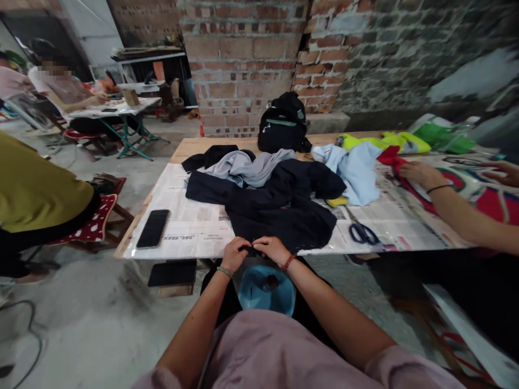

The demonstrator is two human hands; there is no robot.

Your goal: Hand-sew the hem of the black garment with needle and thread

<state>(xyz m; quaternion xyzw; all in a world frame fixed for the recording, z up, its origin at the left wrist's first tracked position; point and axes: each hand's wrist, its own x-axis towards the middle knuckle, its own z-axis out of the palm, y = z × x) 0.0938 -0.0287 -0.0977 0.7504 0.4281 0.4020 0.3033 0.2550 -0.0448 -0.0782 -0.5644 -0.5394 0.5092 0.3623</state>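
At the table's front edge, my left hand [235, 254] is closed, pinching the near edge of a dark navy garment [279, 221]. Close beside it, my right hand [274, 249] pinches the same dark cloth, thumb and forefinger together. The exact bit between the fingertips is too small and dark to make out. The rest of the garment lies crumpled on the table in front of both hands. Below them, between my knees, sits a blue plastic basin [253, 300] with a small dark round thing inside.
Newspaper [190, 216] covers the table, with a phone [153, 228] at left and scissors [363, 232] at right. Grey cloth [247, 167], a light blue garment [359, 170] and a black backpack [283, 127] lie behind. A co-worker's hands [424, 175] handle red cloth at right.
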